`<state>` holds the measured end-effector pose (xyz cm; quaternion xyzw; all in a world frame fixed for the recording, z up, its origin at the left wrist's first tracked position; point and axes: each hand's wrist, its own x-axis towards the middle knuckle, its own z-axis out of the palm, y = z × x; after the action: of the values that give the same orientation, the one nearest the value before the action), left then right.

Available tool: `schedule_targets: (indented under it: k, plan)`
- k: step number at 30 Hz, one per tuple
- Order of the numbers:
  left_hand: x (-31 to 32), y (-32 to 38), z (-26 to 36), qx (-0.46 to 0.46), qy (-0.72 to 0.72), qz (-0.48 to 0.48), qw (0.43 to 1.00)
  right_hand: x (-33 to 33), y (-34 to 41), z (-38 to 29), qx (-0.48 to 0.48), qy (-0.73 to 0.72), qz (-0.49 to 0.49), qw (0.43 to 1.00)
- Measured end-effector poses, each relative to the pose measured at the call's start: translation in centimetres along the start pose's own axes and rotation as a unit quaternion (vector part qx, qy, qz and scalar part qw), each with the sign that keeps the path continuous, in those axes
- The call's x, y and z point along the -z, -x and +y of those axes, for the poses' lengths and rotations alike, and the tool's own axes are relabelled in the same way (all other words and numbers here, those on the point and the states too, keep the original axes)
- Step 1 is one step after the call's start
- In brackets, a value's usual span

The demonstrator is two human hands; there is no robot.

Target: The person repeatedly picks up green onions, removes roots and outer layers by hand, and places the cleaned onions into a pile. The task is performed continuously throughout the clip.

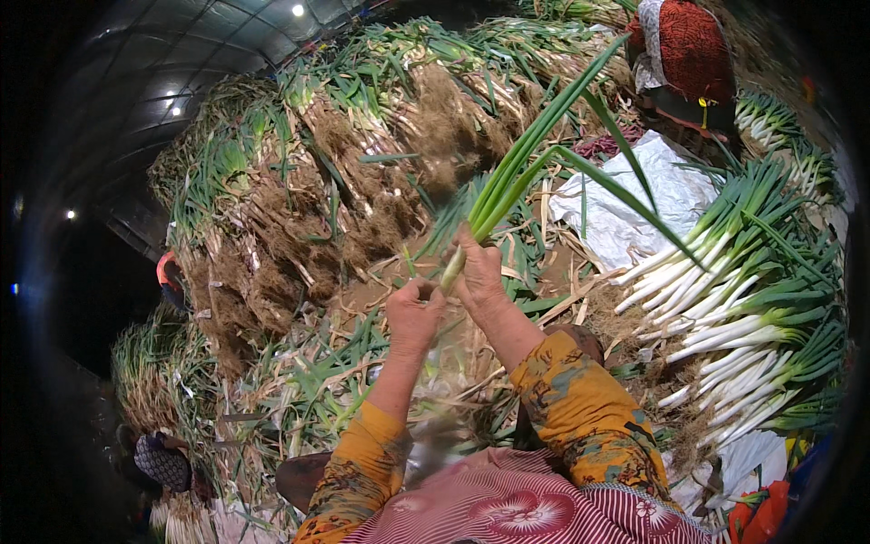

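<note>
A long green onion (493, 200) slants up from between my hands, its green leaves fanning toward the upper right and two of them bent over. My right hand (481, 272) grips its stalk just below the leaves. Close beside it, my left hand (414, 313) pinches at the pale part of the same stalk with thumb and fingers. Below the hands the stalk's lower end is blurred, so its roots are not clear. Stripped leaves (340, 364) litter the ground around my left forearm.
Untrimmed green onions with brown roots (367, 183) are heaped ahead and to the left. Cleaned white-stalked onions (720, 326) lie piled at my right, near a white plastic sheet (632, 194). A person in a red patterned top (697, 51) is at upper right; another (163, 462) is at lower left.
</note>
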<state>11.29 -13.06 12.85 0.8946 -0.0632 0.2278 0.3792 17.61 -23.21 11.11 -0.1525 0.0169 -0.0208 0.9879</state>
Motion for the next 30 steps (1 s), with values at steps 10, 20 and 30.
schedule_targets:
  k: [10,20,30]
  plan:
    - [1.2,1.2,-2.8,0.142,0.344,0.042,0.927,-0.7,-0.4,-0.8,-0.023,-0.067,-0.018,0.997]
    - [8.6,4.2,-11.3,0.241,0.398,0.086,0.881,-1.9,0.5,-3.8,0.015,0.068,-0.039,0.997]
    - [1.9,1.6,1.3,0.005,-0.019,-0.018,1.0,-1.8,2.3,0.0,-0.046,0.172,-0.103,0.979]
